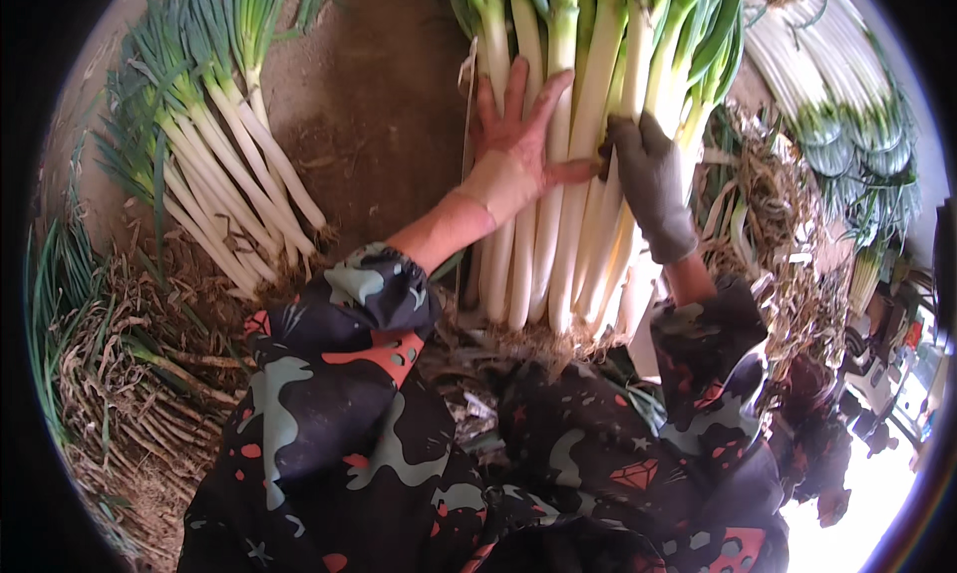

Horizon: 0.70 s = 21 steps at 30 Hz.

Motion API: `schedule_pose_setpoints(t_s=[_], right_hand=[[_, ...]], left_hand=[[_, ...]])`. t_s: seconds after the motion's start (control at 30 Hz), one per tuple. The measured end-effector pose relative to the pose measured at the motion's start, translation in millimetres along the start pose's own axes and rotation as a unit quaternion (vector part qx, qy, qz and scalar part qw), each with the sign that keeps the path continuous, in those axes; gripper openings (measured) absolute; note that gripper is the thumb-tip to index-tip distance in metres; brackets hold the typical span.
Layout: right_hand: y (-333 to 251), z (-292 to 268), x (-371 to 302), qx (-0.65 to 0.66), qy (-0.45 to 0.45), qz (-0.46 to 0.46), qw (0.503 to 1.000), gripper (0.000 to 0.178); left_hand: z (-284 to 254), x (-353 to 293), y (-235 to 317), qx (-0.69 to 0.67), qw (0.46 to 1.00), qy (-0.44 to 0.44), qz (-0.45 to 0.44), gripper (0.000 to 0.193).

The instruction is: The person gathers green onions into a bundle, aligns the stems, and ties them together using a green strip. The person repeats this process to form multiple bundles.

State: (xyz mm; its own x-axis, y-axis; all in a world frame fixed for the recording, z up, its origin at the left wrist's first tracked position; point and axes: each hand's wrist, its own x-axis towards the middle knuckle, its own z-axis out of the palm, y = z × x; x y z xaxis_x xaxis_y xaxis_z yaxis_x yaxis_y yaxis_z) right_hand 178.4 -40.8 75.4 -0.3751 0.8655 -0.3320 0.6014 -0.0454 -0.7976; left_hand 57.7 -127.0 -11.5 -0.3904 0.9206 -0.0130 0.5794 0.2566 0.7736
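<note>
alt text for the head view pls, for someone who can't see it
A person's bare left grip is spread across a large bunch of long green onions, while the grey-gloved right grip touches its right side. A smaller cluster of onions lies at upper left, more onions at upper right, and dry leaves at right.

Long cylindrical leeks (598, 75) at twelve o'clock shade white to green; black fabric sleeves (339, 404) bear grey-and-coral camouflage; the snug glove (655, 194) is grey.

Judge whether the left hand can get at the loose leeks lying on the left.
Probably yes: nothing visible blocks the gap between the left hand and those leeks, though its fingers are spread against the large bunch.
</note>
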Motion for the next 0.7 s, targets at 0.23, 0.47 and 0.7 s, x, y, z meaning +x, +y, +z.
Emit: schedule_pose_setpoints(t_s=[0.23,0.47,0.7], right_hand=[[8.5,-8.7,8.1,-0.253,-0.066,-0.081,0.962,0.034],[3.9,-14.3,-10.6,-0.121,-0.055,-0.061,0.989,0.028],[12.2,-62.2,-61.3,-0.261,-0.032,0.021,0.965,0.024]], left_hand=[[-1.6,-2.4,2.3,0.030,0.999,0.003,-0.014,0.112],[-4.2,-0.5,0.2,0.011,1.000,-0.001,-0.009,0.115],[-4.7,-1.7,0.6,-0.009,1.000,-0.002,-0.010,0.116]])
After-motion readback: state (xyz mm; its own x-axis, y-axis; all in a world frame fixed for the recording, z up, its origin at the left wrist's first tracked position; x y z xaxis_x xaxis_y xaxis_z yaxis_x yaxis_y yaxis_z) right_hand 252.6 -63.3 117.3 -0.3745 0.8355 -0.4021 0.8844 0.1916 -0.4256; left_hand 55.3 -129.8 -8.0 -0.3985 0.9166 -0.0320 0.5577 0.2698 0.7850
